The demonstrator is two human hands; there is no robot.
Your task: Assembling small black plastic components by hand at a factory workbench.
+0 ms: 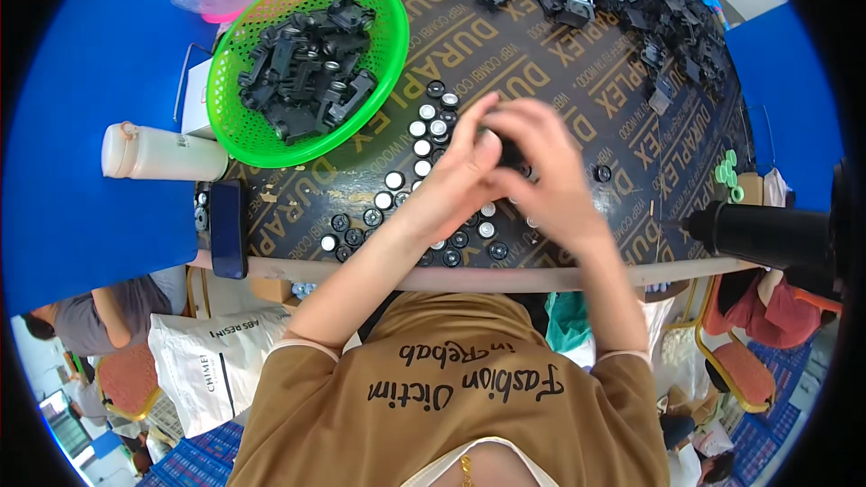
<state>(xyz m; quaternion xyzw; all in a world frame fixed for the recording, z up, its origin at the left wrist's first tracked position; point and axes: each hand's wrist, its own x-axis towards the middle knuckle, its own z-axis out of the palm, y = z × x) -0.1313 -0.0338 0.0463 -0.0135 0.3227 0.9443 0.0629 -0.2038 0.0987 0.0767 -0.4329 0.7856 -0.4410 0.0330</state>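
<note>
My left hand and my right hand meet above the middle of the table. Between their bent fingers is a dark plastic part, mostly hidden and too blurred to name. Under and around the hands lie many small black wheels, some with white faces; one white-faced wheel is left of my left hand. A lone black wheel lies right of my right hand.
A green basket of black toy chassis-like parts stands at the far left. Beside it are a white bottle and a phone. Black plastic parts heap at the far right. A black cylindrical tool juts in at right.
</note>
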